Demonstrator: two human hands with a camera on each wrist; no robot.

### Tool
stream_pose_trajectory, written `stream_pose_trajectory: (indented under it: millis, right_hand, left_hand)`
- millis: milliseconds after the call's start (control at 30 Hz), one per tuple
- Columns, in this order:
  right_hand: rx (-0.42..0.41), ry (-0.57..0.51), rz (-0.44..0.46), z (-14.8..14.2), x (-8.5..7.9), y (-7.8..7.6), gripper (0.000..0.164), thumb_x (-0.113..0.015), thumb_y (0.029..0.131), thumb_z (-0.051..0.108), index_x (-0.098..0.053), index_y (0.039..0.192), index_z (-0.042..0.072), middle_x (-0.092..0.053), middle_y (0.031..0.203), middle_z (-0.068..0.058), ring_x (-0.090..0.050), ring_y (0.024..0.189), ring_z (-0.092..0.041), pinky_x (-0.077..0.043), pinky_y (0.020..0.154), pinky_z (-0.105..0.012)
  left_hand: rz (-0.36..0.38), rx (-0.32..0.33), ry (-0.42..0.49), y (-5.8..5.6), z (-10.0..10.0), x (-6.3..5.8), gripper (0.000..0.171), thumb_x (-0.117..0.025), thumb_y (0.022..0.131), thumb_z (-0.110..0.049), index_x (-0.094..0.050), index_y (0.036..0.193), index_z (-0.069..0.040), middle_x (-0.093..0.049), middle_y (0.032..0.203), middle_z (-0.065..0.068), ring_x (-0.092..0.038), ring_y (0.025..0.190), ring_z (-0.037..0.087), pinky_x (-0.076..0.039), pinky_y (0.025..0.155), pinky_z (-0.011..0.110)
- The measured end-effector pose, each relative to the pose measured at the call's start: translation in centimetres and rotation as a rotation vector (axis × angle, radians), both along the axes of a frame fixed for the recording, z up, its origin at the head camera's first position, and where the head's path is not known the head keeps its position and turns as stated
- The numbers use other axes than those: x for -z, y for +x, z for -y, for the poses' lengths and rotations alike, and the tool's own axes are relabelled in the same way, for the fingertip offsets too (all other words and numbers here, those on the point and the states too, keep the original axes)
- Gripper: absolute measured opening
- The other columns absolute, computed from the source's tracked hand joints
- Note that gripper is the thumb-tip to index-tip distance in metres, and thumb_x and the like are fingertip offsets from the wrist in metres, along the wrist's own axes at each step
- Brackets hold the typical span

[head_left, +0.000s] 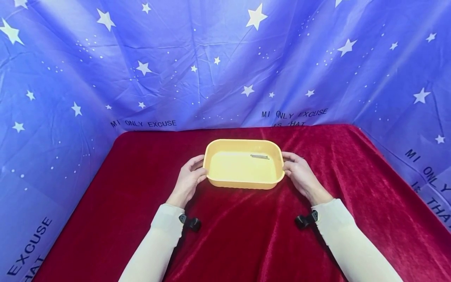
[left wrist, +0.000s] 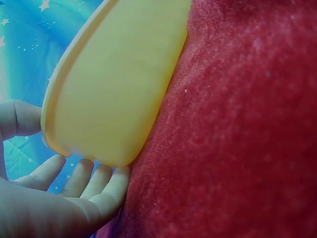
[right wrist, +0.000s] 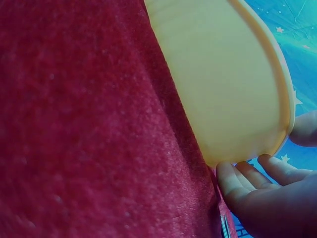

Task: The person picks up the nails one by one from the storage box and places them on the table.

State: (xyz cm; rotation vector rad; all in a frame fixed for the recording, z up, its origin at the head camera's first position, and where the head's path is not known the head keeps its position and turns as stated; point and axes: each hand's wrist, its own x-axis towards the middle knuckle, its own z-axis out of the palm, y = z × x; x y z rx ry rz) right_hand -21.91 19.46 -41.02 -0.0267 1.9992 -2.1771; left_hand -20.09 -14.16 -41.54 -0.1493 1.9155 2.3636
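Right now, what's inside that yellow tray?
A few thin metal rods lie inside the yellow tray, toward its far right corner. The near wall hides its own inner face and anything tight against it.

A yellow tray (head_left: 232, 168) is held at its left end by the person's left hand (head_left: 188, 178) and at its right end by the right hand (head_left: 302, 176), with a few thin metal pieces (head_left: 260, 156) lying inside, toward the tray's far right. Around the tray spreads a red cloth-covered bench (head_left: 232, 231), and beyond it hangs a blue curtain (head_left: 176, 86) with white stars and black lettering.
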Motion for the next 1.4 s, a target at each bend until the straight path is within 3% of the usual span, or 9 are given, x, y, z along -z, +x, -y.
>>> stream_pose_trajectory:
  millis: [333, 500, 700, 967, 1200, 1400]
  right_hand:
    - [-0.003, -0.004, 0.006, -0.2, -0.2, 0.1, 0.060, -0.038, 0.081, -0.009, -0.030, 0.141, -0.011, -0.039, 0.130, -0.029, -0.053, 0.101, -0.021, -0.048, 0.079, -0.023]
    - [-0.010, -0.003, 0.008, -0.1, -0.3, 0.0, 0.061, -0.038, 0.081, -0.009, -0.030, 0.142, -0.010, -0.038, 0.135, -0.029, -0.051, 0.108, -0.024, -0.048, 0.082, -0.024]
    - [-0.011, -0.001, 0.013, -0.1, -0.2, 0.1, 0.061, -0.038, 0.081, -0.009, -0.029, 0.142, -0.010, -0.037, 0.134, -0.030, -0.052, 0.107, -0.024, -0.048, 0.082, -0.023]
    - [-0.006, -0.017, 0.009, 0.0, -0.1, 0.1, 0.061, -0.038, 0.081, -0.009, -0.029, 0.141, -0.011, -0.037, 0.133, -0.030, -0.052, 0.107, -0.024, -0.049, 0.082, -0.024]
    - [-0.009, -0.022, 0.006, 0.0, -0.1, 0.0, 0.060, -0.037, 0.082, -0.009, -0.029, 0.141, -0.011, -0.037, 0.134, -0.030, -0.051, 0.109, -0.025, -0.048, 0.084, -0.026]
    - [-0.011, -0.022, 0.000, 0.0, 0.0, 0.1, 0.060, -0.037, 0.081, -0.010, -0.029, 0.141, -0.012, -0.037, 0.135, -0.030, -0.051, 0.110, -0.025, -0.048, 0.086, -0.027]
  left_hand:
    - [-0.007, -0.002, 0.023, -0.2, 0.2, -0.6, 0.057, -0.057, 0.084, 0.007, -0.044, 0.139, -0.001, -0.050, 0.135, 0.020, -0.050, 0.116, 0.032, -0.050, 0.080, 0.027]
    - [-0.033, -0.005, 0.000, -0.5, 0.4, -1.1, 0.056, -0.057, 0.086, 0.006, -0.042, 0.139, 0.002, -0.048, 0.135, 0.022, -0.050, 0.120, 0.035, -0.049, 0.087, 0.032]
    - [-0.115, -0.032, -0.155, -0.9, -0.1, -2.4, 0.052, -0.059, 0.084, 0.005, -0.047, 0.135, 0.003, -0.051, 0.131, 0.023, -0.051, 0.121, 0.034, -0.042, 0.100, 0.041]
    - [-0.251, -0.020, -0.338, -1.9, -1.6, -4.3, 0.050, -0.062, 0.082, 0.003, -0.053, 0.130, 0.005, -0.053, 0.130, 0.025, -0.049, 0.123, 0.035, -0.038, 0.104, 0.040]
    - [-0.282, 0.050, -0.438, -2.8, -3.4, -5.5, 0.048, -0.065, 0.080, 0.002, -0.058, 0.127, -0.003, -0.060, 0.124, 0.014, -0.054, 0.118, 0.027, -0.043, 0.099, 0.034]
    - [-0.298, 0.164, -0.547, -3.7, -5.4, -6.7, 0.046, -0.066, 0.081, -0.002, -0.059, 0.126, -0.005, -0.062, 0.121, 0.012, -0.059, 0.111, 0.028, -0.049, 0.091, 0.035]
